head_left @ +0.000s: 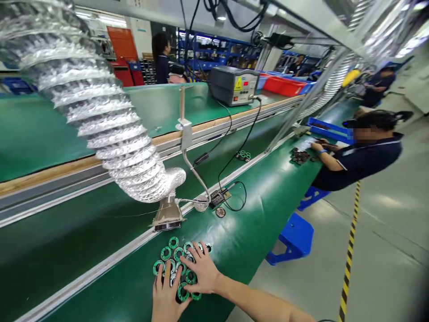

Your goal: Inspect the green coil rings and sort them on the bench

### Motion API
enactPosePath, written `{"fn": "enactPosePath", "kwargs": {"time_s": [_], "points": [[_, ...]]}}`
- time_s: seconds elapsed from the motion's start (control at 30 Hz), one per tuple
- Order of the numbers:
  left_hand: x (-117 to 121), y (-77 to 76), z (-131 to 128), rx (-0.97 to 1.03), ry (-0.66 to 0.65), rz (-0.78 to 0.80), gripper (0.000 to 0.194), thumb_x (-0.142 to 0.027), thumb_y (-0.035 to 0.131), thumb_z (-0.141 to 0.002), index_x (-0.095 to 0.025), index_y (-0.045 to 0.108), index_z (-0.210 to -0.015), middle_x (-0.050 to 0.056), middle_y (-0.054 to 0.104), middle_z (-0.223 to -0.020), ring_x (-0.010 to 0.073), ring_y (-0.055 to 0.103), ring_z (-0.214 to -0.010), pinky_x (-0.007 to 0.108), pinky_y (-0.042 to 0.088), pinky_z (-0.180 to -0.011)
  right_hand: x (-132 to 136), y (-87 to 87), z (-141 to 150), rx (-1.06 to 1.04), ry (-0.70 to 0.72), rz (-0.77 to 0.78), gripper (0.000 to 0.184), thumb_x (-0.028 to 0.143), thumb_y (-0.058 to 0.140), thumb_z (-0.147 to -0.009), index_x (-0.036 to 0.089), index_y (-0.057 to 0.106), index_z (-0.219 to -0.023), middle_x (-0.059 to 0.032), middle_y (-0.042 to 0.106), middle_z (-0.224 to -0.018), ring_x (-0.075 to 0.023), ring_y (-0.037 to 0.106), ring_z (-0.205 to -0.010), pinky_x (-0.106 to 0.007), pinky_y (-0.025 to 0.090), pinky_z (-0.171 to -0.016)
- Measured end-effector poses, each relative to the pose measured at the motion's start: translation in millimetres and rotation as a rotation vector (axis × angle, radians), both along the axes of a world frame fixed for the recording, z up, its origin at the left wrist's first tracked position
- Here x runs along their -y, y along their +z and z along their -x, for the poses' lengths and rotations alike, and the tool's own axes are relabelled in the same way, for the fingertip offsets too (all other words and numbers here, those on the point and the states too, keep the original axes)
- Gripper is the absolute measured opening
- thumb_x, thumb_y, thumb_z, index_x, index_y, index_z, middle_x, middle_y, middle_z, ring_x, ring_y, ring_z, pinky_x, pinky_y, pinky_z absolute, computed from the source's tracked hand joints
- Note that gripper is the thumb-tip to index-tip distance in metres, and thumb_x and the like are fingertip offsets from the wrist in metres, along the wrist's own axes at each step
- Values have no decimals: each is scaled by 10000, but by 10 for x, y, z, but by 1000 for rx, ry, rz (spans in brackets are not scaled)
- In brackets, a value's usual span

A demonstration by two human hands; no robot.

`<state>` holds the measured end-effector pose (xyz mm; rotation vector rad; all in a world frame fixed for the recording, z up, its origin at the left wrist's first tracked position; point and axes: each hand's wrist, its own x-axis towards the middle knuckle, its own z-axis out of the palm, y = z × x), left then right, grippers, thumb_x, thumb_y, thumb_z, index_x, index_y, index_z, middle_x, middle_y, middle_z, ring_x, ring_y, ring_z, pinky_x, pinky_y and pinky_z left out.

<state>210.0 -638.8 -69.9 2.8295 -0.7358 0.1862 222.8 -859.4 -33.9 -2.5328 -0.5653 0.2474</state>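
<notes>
Several green ring-shaped parts [174, 255] lie bunched together on the green bench mat [234, 241]. My left hand [166, 298] lies flat on the near side of the bunch, fingers stretched out and apart. My right hand [203, 271] rests on the right side of the bunch, fingers spread over the rings. Neither hand grips a ring. Some rings are hidden under my palms.
A silver flexible duct [100, 116] ends in a hood [167, 217] just beyond the rings. A soldering stand [219, 197] with cables sits to the right; a grey power unit [233, 85] stands farther back. Another person [362, 152] works seated at the bench. A blue stool [293, 237] stands beside it.
</notes>
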Motion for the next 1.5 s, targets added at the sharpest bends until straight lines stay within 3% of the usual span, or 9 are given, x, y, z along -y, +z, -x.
{"fn": "enactPosePath", "kwargs": {"time_s": [0.2,0.33,0.43,0.5,0.7,0.83,0.97,1.2,1.5], "points": [[60,-53,3,1,-52,29,694,-470,714,-659,-380,567,-1331,62,417,-1488,401,300,-1393,551,418,-988,72,-45,148,46,-45,-38,900,759,518,-751,331,286,-1507,-166,388,-1455,-441,202,-1411,-743,73,-1079],[223,-147,120,10,-82,65,891,-450,726,-635,-414,379,-1454,83,418,-1482,432,355,-1351,575,431,-950,240,-68,261,33,-28,-31,905,769,503,-752,332,276,-1511,-171,400,-1444,-455,231,-1397,-749,111,-1067],[449,-195,231,29,-75,90,1046,-439,715,-656,-431,123,-1518,66,337,-1535,447,365,-1339,586,431,-937,459,-78,318,52,-17,-15,909,750,533,-745,343,266,-1513,-165,409,-1432,-446,248,-1388,-741,133,-1065],[638,-207,292,29,-69,86,1073,-465,705,-671,-426,53,-1522,61,287,-1561,464,358,-1336,608,428,-931,641,-90,340,74,-6,0,899,738,545,-744,342,284,-1508,-158,425,-1414,-440,266,-1375,-732,149,-1063],[1344,-174,394,-5,-65,76,982,-464,683,-710,-388,149,-1531,110,322,-1528,456,316,-1359,624,417,-959,1335,-130,367,120,30,45,878,744,521,-753,324,318,-1498,-159,444,-1384,-425,279,-1357,-710,155,-1065],[1978,-118,429,2,-42,91,787,-426,698,-701,-326,443,-1439,126,345,-1505,430,293,-1379,613,382,-1025,1950,-156,370,113,50,62,885,761,497,-757,313,318,-1498,-161,442,-1383,-420,277,-1358,-697,156,-1069],[2785,-96,442,0,-4,107,702,-450,722,-683,-305,551,-1348,124,374,-1485,415,281,-1386,604,377,-1042,2724,-189,322,154,82,70,913,753,528,-737,300,317,-1501,-154,458,-1381,-406,272,-1364,-678,117,-1093],[4439,-84,223,-50,18,79,729,-539,710,-704,-238,548,-1349,156,331,-1503,440,230,-1394,618,347,-1055,4362,-195,26,200,133,62,888,750,508,-767,261,352,-1491,-149,491,-1372,-360,307,-1354,-641,124,-1115],[6293,-139,-507,-191,-77,104,974,-708,720,-621,-236,447,-1428,164,256,-1544,468,142,-1404,650,294,-1057,6178,-297,-521,232,71,177,815,646,562,-794,215,403,-1467,-141,431,-1469,-348,298,-1379,-627,79,-1142]]}}
